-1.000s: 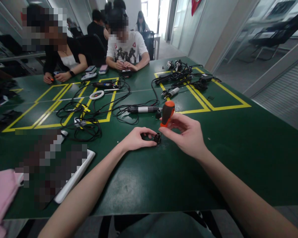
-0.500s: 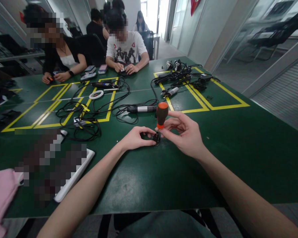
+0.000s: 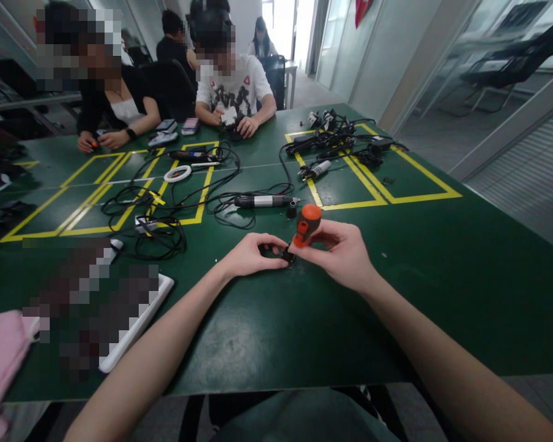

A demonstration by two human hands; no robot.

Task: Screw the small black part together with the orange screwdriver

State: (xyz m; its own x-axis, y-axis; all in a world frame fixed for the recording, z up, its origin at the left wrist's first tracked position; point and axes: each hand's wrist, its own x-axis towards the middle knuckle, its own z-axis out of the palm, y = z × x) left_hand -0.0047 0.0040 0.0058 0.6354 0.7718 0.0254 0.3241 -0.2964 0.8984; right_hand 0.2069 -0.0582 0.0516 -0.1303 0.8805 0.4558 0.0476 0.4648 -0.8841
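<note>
My right hand (image 3: 343,252) is closed round the lower part of a screwdriver (image 3: 308,224) with a stubby orange and dark grey handle. The handle leans a little to the right, and its tip is hidden behind my fingers and a small black part. That small black part (image 3: 287,254) rests on the green table, pinched between the thumb and fingers of my left hand (image 3: 254,255). Just beyond it stands another small black piece (image 3: 291,210), close to the tip of a black and silver pen-shaped electric screwdriver (image 3: 265,201).
Coiled black cables (image 3: 159,242) lie to the left, near a white ring (image 3: 177,174). More cables and tools (image 3: 327,138) are heaped at the back right of the green table (image 3: 442,276). A white-edged tray (image 3: 141,325) is by my left forearm. Two people sit across the table.
The screwdriver has tipped to the right and lowered slightly, with my right hand turning along with it. The black piece behind it now shows. Across the table, a person has raised a white object.
</note>
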